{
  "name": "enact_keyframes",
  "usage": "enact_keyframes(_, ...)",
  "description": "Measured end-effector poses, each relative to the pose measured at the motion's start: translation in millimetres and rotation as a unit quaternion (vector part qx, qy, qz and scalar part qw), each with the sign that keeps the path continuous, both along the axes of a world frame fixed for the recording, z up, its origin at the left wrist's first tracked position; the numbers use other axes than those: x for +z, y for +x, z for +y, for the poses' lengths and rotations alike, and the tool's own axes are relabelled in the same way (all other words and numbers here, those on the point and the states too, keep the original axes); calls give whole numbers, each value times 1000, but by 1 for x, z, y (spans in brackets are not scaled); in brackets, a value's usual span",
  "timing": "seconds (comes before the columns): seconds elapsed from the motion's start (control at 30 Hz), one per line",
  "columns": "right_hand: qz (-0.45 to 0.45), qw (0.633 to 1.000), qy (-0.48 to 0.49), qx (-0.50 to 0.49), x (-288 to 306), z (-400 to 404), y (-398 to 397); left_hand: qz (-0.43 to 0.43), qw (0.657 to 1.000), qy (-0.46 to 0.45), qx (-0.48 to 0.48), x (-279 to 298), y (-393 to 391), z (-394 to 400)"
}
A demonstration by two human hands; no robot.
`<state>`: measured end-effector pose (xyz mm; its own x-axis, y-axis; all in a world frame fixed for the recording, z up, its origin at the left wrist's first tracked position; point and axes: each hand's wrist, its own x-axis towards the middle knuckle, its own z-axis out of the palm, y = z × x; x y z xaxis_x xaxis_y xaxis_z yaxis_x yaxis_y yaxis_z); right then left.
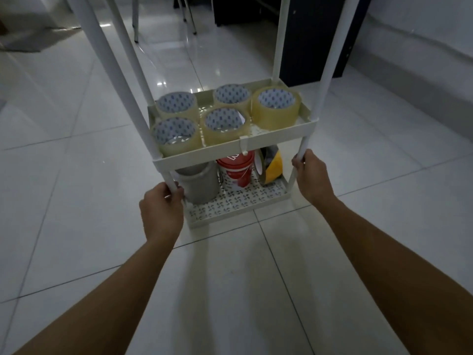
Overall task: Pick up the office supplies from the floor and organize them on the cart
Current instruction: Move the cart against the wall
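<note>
Cart (231, 146) loaded; left hand (161, 211), right hand (313, 175) each gripping front post.

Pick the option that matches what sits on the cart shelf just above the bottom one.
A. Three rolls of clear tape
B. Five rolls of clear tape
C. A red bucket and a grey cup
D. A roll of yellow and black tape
B: five rolls of clear tape stand on that shelf; the red bucket, grey cup and yellow and black tape sit on the bottom shelf below.
</note>
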<state>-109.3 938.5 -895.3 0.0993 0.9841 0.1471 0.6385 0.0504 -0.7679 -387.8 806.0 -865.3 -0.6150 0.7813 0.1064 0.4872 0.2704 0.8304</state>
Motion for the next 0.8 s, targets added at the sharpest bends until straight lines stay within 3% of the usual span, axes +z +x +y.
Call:
enact_keyframes(0.1,-35,999,19,7,-7,4,3,10,1000,6,-20,-5,-8,1)
enact_keyframes(0.5,8,999,32,-30,-21,5,-6,20,999,-18,-20,-13,-12,2)
enact_keyframes(0.63,21,999,-20,-23,-14,6,-4,-82,994,-66,-25,0,-21,6)
enact_keyframes(0.8,206,964,-131,105,21,-7,21,-204,975,-21,-87,39,-8,-3)
